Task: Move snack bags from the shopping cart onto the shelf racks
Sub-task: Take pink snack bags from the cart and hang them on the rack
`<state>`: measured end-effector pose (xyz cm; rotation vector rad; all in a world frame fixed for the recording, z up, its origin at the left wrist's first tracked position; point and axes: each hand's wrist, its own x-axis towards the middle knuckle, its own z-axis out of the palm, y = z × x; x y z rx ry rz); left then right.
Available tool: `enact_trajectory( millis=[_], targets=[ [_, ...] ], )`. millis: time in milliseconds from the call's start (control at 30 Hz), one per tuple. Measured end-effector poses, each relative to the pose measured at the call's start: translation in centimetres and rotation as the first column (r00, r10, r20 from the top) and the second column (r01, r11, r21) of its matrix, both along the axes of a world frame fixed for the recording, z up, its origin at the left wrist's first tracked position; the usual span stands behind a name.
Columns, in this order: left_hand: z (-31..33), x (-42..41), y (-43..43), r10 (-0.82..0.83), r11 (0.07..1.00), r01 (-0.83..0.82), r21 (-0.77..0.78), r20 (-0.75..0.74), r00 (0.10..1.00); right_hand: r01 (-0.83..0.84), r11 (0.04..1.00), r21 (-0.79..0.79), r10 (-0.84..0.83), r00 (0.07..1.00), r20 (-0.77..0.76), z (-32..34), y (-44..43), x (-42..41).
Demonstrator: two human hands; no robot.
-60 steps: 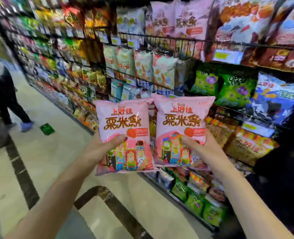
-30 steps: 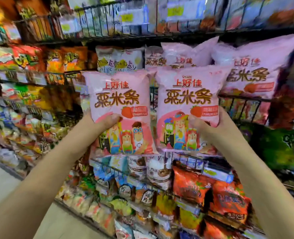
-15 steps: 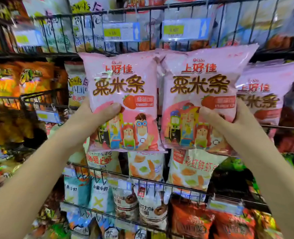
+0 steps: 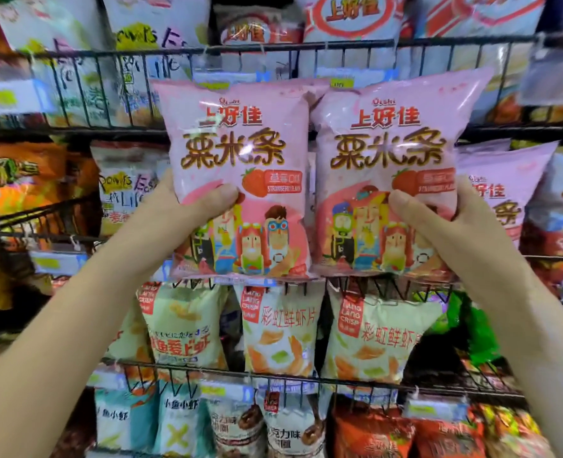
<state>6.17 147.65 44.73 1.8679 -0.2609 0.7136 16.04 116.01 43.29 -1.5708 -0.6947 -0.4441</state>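
The left hand (image 4: 177,211) grips the left pink bag (image 4: 237,140) at its left edge, thumb curled over the front just below the strawberry mark, the other fingers hidden behind the pack. The right hand (image 4: 448,223) grips the right pink bag (image 4: 389,133) at its right edge in the same way, thumb pressed on the front above the cartoon figures. Both bags stand upright, side by side with their inner edges touching, raised in front of the shelving. Their lower seams sit level with the front of the middle wire rack (image 4: 389,287); whether they rest on it cannot be told. Just right of the right hand, a shelved pink bag (image 4: 508,186) of the same print stands on that rack. Below, pale green cracker bags (image 4: 283,332) stand in a row behind the lower wire rack (image 4: 306,380), which carries a price tag (image 4: 435,408). Above, the upper wire rack (image 4: 108,57) holds white and red packs. Far left, orange bags (image 4: 19,180) fill another shelf, blurred.
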Motion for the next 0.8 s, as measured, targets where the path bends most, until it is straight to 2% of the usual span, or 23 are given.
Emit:
enact_trajectory(
  millis=[100,200,333,600,800],
  targets=[
    [0.6,0.1,0.2,-0.020,1.000,0.020,0.005,0.061,0.998,0.006,1.000,0.024,-0.006,1.000,0.023,-0.2,0.4,-0.2],
    [0.7,0.3,1.1,0.029,1.000,-0.028,-0.006,0.127,0.991,0.030,0.996,0.083,-0.035,0.998,0.055,-0.1,0.5,-0.1],
    [0.7,0.7,1.7,0.057,0.998,-0.056,-0.007,0.152,0.987,0.078,0.992,0.102,-0.089,0.990,0.112,0.6,0.7,0.6],
    [1.1,1.1,2.7,0.021,0.999,-0.027,0.037,0.161,0.987,0.092,0.994,-0.061,-0.084,0.989,0.121,0.2,1.4,3.5],
    [0.6,2.1,3.6,0.069,0.993,-0.083,0.084,0.160,0.985,0.053,0.948,-0.314,-0.017,0.993,0.118,-0.7,2.1,5.4]
  ],
)
